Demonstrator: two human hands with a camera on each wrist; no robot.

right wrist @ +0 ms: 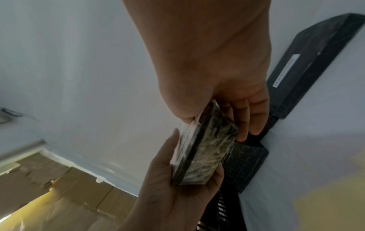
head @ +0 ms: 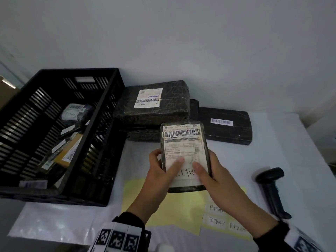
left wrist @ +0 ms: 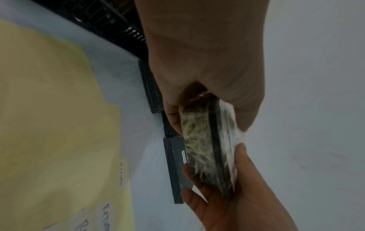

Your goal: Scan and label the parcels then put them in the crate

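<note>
- Fingers (head: 179,161) of both hands are curled round a small black-wrapped parcel (head: 183,142), thumbs pressed on its front and the other fingers behind it.
- Left hand (head: 160,173) grips the parcel's left edge, and its thumb lies on the white shipping label.
- Right hand (head: 214,179) grips the right edge, with its thumb on a white sticker (head: 185,174) handwritten "RETURN", low on the parcel's face.
- That parcel is held up off the desk (head: 272,153), face toward the person, barcode at the top, just to the right of the black crate (head: 101,128).
- Seen from the wrist views, the parcel is a thin slab with shiny crinkled wrap on its back, pinched between both hands.
- Inside the crate lie several parcels, one of them dark with a "RETURN" sticker (head: 76,110) and one brownish (head: 70,151).
- Touching the crate's right side is a stack of two dark wrapped parcels (head: 154,100), the upper one bearing a white barcode label.
- Further right of that stack lies a flat black parcel (head: 227,127) with a narrow barcode strip.
- On the desk, near the crate's front right corner, a yellow sheet (head: 181,204) carries more "RETURN" stickers (head: 217,220).
- Well to the right of the crate, a black handheld scanner (head: 271,188) stands on the desk.
</note>
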